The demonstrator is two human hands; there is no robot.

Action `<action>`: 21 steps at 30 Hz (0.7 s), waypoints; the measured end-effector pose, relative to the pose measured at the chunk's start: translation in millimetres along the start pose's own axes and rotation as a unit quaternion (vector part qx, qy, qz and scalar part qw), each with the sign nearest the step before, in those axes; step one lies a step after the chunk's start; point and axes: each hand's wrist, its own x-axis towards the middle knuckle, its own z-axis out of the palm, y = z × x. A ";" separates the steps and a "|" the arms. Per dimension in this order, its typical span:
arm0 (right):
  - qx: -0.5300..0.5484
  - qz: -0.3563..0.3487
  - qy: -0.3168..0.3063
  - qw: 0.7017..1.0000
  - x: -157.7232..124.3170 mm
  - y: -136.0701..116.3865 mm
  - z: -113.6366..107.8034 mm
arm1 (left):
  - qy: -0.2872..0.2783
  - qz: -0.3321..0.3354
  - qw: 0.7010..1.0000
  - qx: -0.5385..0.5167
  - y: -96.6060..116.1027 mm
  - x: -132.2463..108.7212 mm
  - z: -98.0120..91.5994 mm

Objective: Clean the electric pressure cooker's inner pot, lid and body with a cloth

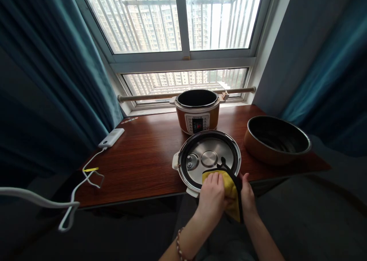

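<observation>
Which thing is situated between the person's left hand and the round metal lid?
In the head view, a yellow cloth lies between the left hand and the lid.

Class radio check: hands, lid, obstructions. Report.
Left hand gripping yellow cloth over lid. Right hand at lid's edge. Lid's inner face showing, partly covered by cloth.
</observation>
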 end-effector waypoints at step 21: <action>0.105 0.050 -0.101 0.988 -0.2 16.0 -1.3 | 0.399 -0.236 0.748 -0.475 -38.9 -43.8 -65.8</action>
